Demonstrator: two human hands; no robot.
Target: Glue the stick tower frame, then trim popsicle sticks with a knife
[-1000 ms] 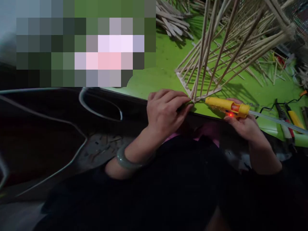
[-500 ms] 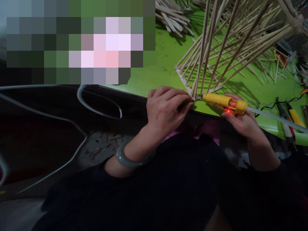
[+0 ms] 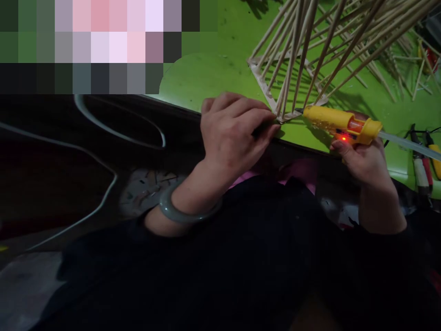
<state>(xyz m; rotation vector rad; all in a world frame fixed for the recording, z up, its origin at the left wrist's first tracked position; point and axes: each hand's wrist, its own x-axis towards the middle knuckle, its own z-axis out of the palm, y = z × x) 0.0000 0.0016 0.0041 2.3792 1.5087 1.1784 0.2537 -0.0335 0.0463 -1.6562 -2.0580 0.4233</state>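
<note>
A frame of thin wooden sticks (image 3: 263, 85) stands on the green table, with long round sticks slanting up from its flat base strips. My left hand (image 3: 237, 133) is closed in a pinch at the near corner of that base; the fingertips partly hide what lies between them. In my right hand (image 3: 367, 161) is a yellow hot glue gun (image 3: 330, 119), held with its red light lit and a clear glue stick (image 3: 409, 146) out of its back. The gun's dark nozzle points left, close to the base strip just right of my left fingertips.
The green table (image 3: 200, 78) ends at an edge just below my hands. Pliers (image 3: 420, 168) and a yellow-handled tool (image 3: 434, 151) lie at the right. Loose sticks (image 3: 418, 76) are scattered behind. A pale metal rod (image 3: 106, 126) curves beside the table at left.
The glue gun's nozzle has drawn slightly right, away from the corner. My left hand keeps its pinch there. The whole view has shifted, so the table sits higher in the picture.
</note>
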